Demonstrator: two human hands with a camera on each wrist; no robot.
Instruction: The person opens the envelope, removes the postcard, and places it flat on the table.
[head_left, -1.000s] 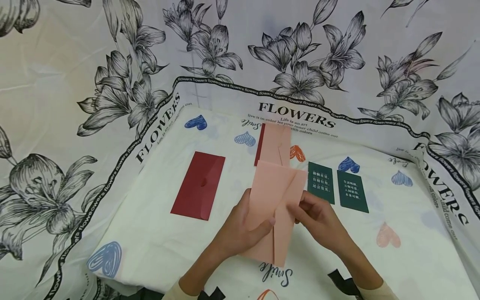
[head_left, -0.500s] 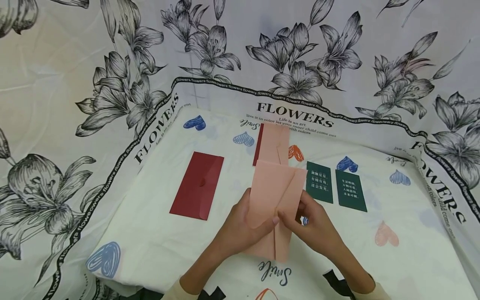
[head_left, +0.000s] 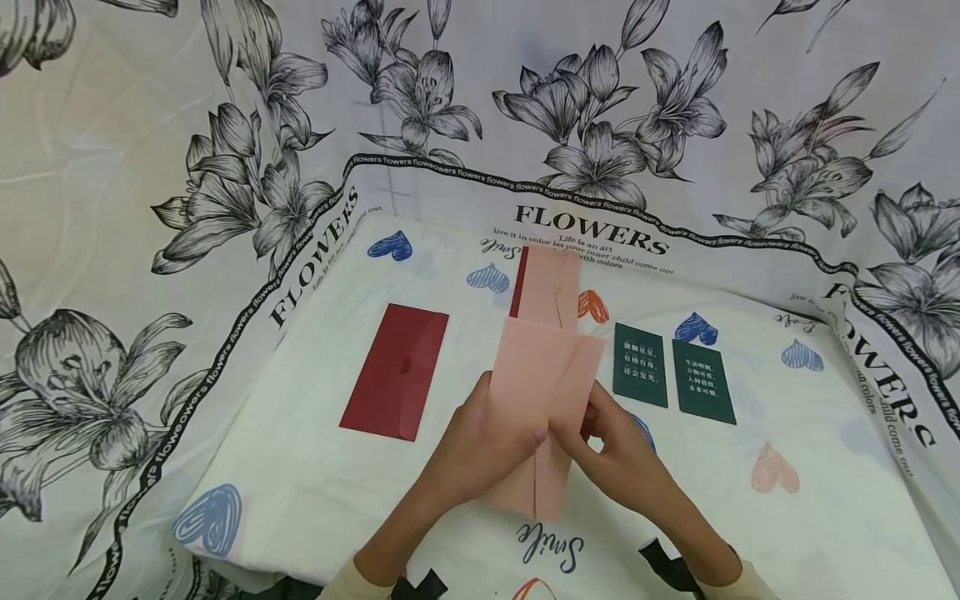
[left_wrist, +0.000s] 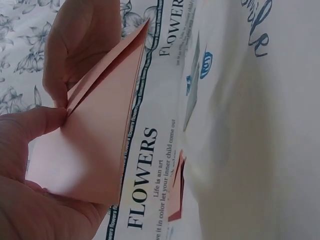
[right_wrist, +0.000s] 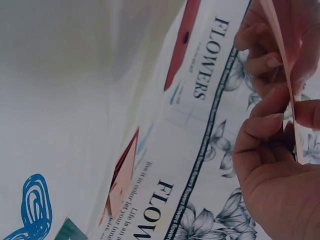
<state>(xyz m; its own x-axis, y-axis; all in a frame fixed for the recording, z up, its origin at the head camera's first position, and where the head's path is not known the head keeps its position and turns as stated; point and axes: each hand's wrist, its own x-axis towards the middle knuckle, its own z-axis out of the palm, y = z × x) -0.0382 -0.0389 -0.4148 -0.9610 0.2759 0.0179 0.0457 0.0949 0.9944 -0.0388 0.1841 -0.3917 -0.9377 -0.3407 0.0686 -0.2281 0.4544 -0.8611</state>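
Observation:
A pale pink envelope (head_left: 536, 375) is held up between both hands over the table. My left hand (head_left: 468, 450) grips it from the left, with the thumb lying across the front. From the right, my right hand (head_left: 618, 450) pinches the flap edge near the middle, right by the left thumb. The left wrist view shows the flap standing slightly away from the envelope (left_wrist: 95, 155), leaving a narrow dark gap. Seen nearly edge-on in the right wrist view, the envelope (right_wrist: 285, 57) runs between the right thumb and fingers. The left fingers behind it are hidden in the head view.
A dark red envelope (head_left: 395, 371) lies on the left. Beyond the hands, another pink envelope (head_left: 551, 283) overlaps a red one (head_left: 519, 283). Two green cards with white writing, one nearer (head_left: 640, 367) and one farther right (head_left: 703, 382), lie on the heart-printed tablecloth (head_left: 300, 467).
My right hand has moved left from the envelope's right side to the flap edge near the left thumb. The held envelope has shifted slightly left. The cards and other envelopes stay put.

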